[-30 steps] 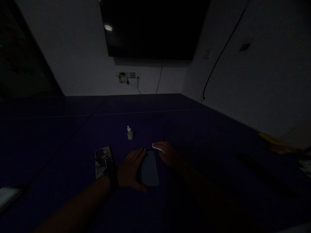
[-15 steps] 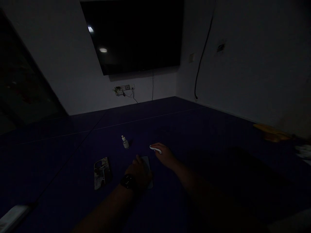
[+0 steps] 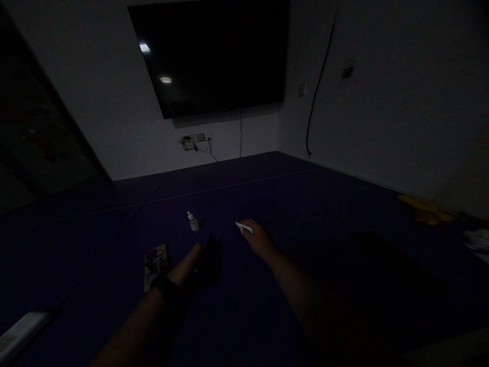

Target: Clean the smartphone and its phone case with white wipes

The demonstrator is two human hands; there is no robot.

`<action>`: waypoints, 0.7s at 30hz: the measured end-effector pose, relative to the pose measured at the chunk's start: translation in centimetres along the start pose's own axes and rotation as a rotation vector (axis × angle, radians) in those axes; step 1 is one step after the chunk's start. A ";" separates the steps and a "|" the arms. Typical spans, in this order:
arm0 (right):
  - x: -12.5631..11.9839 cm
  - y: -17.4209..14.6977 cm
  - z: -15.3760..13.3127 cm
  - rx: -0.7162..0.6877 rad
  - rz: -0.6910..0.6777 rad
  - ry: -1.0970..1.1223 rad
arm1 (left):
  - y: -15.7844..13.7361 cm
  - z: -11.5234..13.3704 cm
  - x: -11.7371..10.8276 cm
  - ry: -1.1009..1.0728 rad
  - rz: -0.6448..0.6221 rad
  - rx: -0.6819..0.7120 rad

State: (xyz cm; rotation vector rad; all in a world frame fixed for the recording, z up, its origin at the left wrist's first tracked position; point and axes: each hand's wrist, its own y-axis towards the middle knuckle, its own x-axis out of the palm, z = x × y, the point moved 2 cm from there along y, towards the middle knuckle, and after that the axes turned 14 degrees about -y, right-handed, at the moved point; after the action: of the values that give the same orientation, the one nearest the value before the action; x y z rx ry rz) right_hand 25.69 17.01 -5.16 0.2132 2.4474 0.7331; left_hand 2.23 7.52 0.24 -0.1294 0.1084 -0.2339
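The room is very dim. My left hand (image 3: 188,264), with a dark watch on its wrist, is closed around a phone (image 3: 206,248), which is tipped up on edge above the purple surface. My right hand (image 3: 260,240) pinches a small white item (image 3: 244,227), perhaps a folded cloth or tissue; its kind is hard to make out. Left of the phone lies a patterned phone case (image 3: 156,260), partly behind my left wrist. Beyond them a small dropper bottle (image 3: 193,222) with a white top stands upright.
The purple surface (image 3: 290,199) runs back to the wall. A white power strip (image 3: 25,329) lies at the lower left with a cable leading off. A large dark television (image 3: 221,56) hangs above wall sockets (image 3: 196,138). Yellow items (image 3: 428,206) lie at the right.
My left hand has lifted the phone from flat on the surface and tilted it on edge, moving left. My right hand keeps the white item, nearly in place.
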 end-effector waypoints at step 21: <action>-0.1 -0.2 0.2 0.048 -0.019 0.027 | -2.4 -4.7 4.0 -0.620 0.058 0.007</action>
State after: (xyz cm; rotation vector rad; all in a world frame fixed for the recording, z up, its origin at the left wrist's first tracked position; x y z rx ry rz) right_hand 25.86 16.88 -5.40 0.1998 2.4912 0.6734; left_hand 4.94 3.69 -4.37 -0.1867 -0.5046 -0.1281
